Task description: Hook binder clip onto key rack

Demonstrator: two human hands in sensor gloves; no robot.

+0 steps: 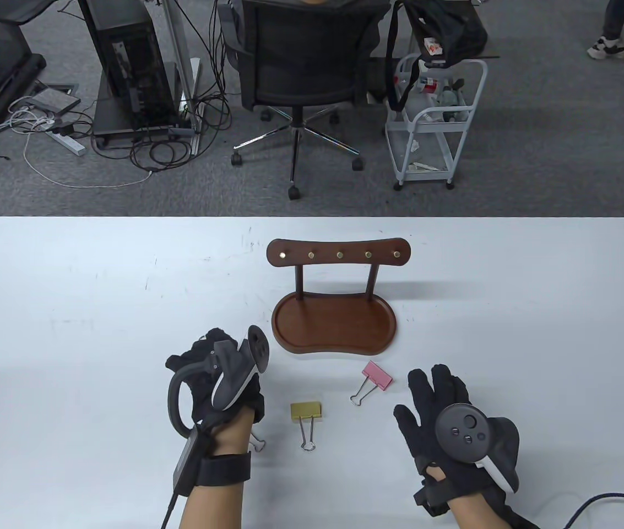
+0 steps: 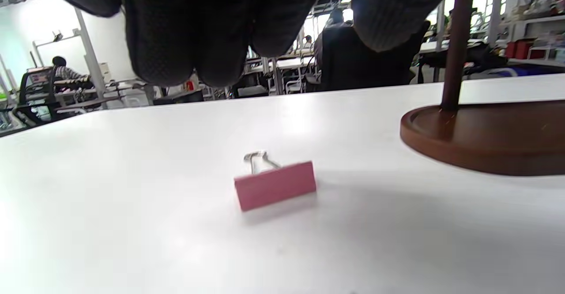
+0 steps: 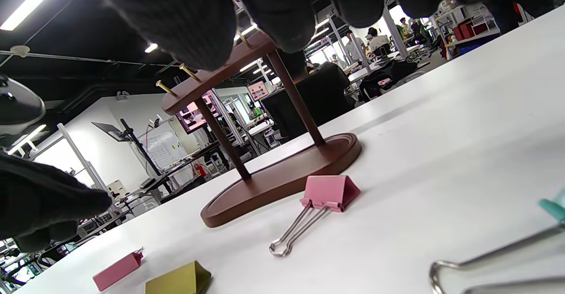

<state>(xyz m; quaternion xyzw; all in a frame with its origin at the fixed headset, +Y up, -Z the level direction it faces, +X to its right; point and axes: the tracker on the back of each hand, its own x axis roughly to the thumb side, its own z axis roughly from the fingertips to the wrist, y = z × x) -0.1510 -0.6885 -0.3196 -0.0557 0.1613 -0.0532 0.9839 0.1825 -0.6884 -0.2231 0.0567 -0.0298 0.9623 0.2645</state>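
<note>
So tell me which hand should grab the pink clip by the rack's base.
Right. The right hand hovers open beside that pink binder clip, nothing between them. The left hand sits farther off, beyond the yellow clip, over another pink clip.

The table view looks steeply down over the counter [image 1: 69, 308]. Both wrist views sit low near it, facing the rack [image 3: 282, 170], which all share.

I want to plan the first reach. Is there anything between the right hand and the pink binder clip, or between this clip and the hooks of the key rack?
Nothing visible blocks either path. The right hand hovers beside the pink binder clip with bare table between. From there to the key rack hooks, only the rack's own tray lies below.
</note>
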